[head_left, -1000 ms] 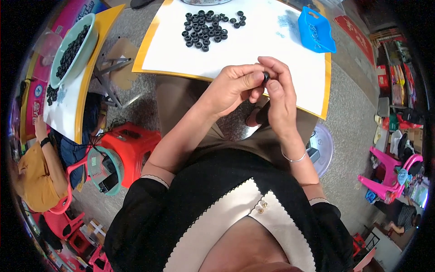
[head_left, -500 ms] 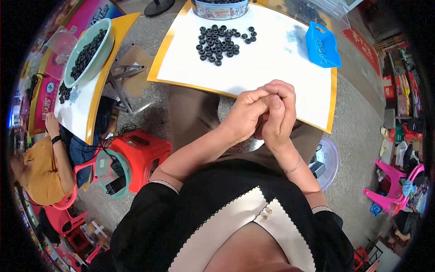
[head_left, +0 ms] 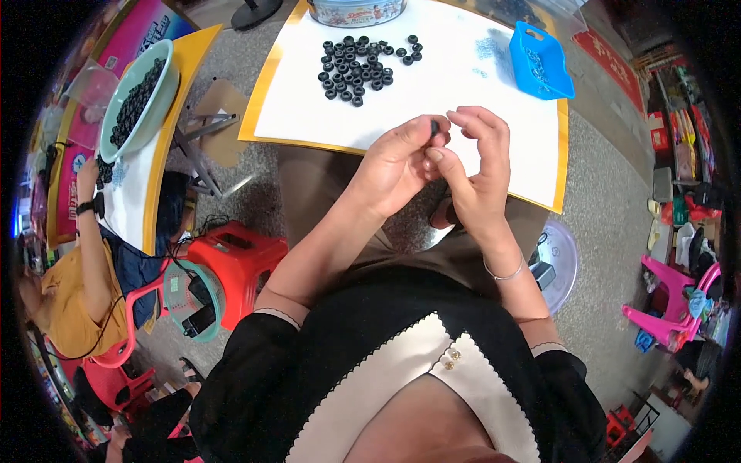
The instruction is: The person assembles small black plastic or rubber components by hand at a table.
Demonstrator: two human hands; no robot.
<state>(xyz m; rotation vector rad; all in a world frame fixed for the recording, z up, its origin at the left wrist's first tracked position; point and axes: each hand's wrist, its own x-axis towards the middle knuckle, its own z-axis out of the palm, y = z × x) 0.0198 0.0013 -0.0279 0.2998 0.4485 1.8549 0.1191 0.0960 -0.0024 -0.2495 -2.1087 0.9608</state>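
Note:
Between the thumb and fingers of my left hand point(head_left: 397, 158) is a small black ring point(head_left: 434, 129), held just above the near edge of the white tabletop point(head_left: 301, 116). My right hand point(head_left: 480, 170) is close beside it, fingers spread and curved, with its thumb tip by the left fingers. I see nothing in the right hand. Farther off on the table lies a loose group of black rings point(head_left: 355, 68). A blue basket point(head_left: 543, 65) with small clear pieces in it stands at the far right, and more such clear pieces point(head_left: 490, 46) are scattered beside it.
A round patterned tin point(head_left: 359, 11) stands at the far edge. On a second table at left, a pale green basin point(head_left: 166, 85) holds black rings, and a person in a yellow top point(head_left: 81, 293) sits there. A red stool point(head_left: 239, 258) is on the floor at left.
My hands were clasped together; now they have come apart, the right fingers have spread, and the black ring shows in my left fingers. The view has shifted slightly.

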